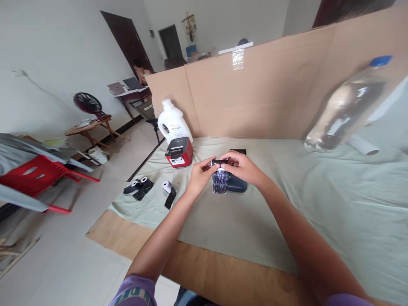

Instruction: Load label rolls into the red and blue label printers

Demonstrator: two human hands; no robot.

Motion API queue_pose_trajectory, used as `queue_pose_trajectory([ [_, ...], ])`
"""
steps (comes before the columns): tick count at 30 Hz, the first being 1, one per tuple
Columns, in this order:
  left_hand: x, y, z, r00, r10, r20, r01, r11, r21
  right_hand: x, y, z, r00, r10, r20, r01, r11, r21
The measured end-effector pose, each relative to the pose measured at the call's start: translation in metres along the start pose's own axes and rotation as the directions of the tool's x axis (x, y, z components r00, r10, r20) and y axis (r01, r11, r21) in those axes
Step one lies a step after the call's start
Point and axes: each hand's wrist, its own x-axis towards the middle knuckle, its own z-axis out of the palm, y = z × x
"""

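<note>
My left hand (203, 171) and my right hand (239, 165) hold a small roll with a dark printed strip (219, 182) between them, thumbs close together on its near side. The strip hangs down from the roll. Just behind and to the right of it, a dark device (237, 182) lies on the cloth, partly covered by the strip and my right hand. Left of my hands stands a red and black printer (179, 153) with a dark strip at its front. Further left lie a white-cored roll with a black tail (167, 187) and several dark rolls (143, 182).
Behind the printer stands a white jug (172, 119). A cardboard panel (255, 97) borders the back; a large plastic bottle (347, 106) and a white tube (364, 145) are at the right. A person (140, 72) sits far left.
</note>
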Motion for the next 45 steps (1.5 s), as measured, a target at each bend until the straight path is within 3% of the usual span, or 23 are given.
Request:
queue_pose_trajectory([
  [2, 0.01, -0.011, 0.03, 0.997, -0.07, 0.04, 0.075, 0.991, -0.113, -0.005, 0.006, -0.027, 0.999, 0.018, 0.039, -0.014, 0.994, -0.111],
  [5, 0.018, -0.022, 0.052, 0.981, -0.164, 0.102, 0.181, 0.967, -0.179, -0.012, 0.023, -0.048, 0.997, 0.074, 0.023, -0.068, 0.976, -0.209],
  [10, 0.015, -0.037, 0.052, 0.943, -0.278, 0.184, 0.296, 0.952, -0.078, -0.013, 0.051, -0.05, 0.983, 0.185, -0.011, -0.177, 0.922, -0.345],
  [16, 0.01, -0.048, 0.049, 0.929, -0.306, 0.209, 0.301, 0.952, 0.054, -0.009, 0.065, -0.038, 0.973, 0.225, -0.054, -0.227, 0.88, -0.418],
  [20, 0.01, -0.046, 0.044, 0.95, -0.238, 0.201, 0.213, 0.967, 0.138, -0.007, 0.06, -0.036, 0.961, 0.249, -0.121, -0.274, 0.922, -0.272],
  [24, 0.004, -0.03, 0.044, 0.995, 0.001, 0.099, -0.043, 0.903, 0.427, -0.005, 0.038, -0.033, 0.955, 0.267, -0.13, -0.29, 0.935, -0.207],
  [26, 0.002, -0.021, 0.046, 0.994, 0.045, 0.096, -0.086, 0.871, 0.484, -0.005, 0.023, -0.028, 0.952, 0.281, -0.121, -0.299, 0.936, -0.183],
  [29, 0.003, -0.014, 0.05, 0.99, 0.013, 0.139, -0.063, 0.931, 0.36, -0.006, 0.005, -0.024, 0.963, 0.266, -0.037, -0.268, 0.956, -0.119],
  [31, 0.005, -0.012, 0.05, 0.984, -0.068, 0.167, 0.043, 0.988, 0.147, -0.008, -0.002, -0.025, 0.976, 0.217, 0.015, -0.215, 0.973, -0.088],
  [33, 0.006, -0.011, 0.049, 0.953, -0.223, 0.207, 0.246, 0.964, -0.097, -0.009, -0.003, -0.027, 0.988, 0.149, 0.043, -0.144, 0.984, -0.104],
  [35, 0.005, -0.008, 0.048, 0.889, -0.369, 0.271, 0.436, 0.863, -0.256, -0.01, -0.002, -0.029, 0.993, 0.098, 0.069, -0.087, 0.984, -0.157],
  [38, 0.003, -0.004, 0.046, 0.813, -0.448, 0.371, 0.561, 0.771, -0.3, -0.01, 0.004, -0.031, 0.994, 0.072, 0.077, -0.052, 0.97, -0.237],
  [41, 0.001, -0.001, 0.044, 0.747, -0.454, 0.485, 0.598, 0.777, -0.195, -0.009, 0.017, -0.034, 0.997, 0.071, 0.021, -0.059, 0.936, -0.347],
  [45, 0.0, -0.004, 0.041, 0.597, -0.565, 0.57, 0.555, 0.804, 0.216, -0.008, 0.046, -0.035, 0.992, 0.124, -0.021, -0.117, 0.856, -0.504],
])
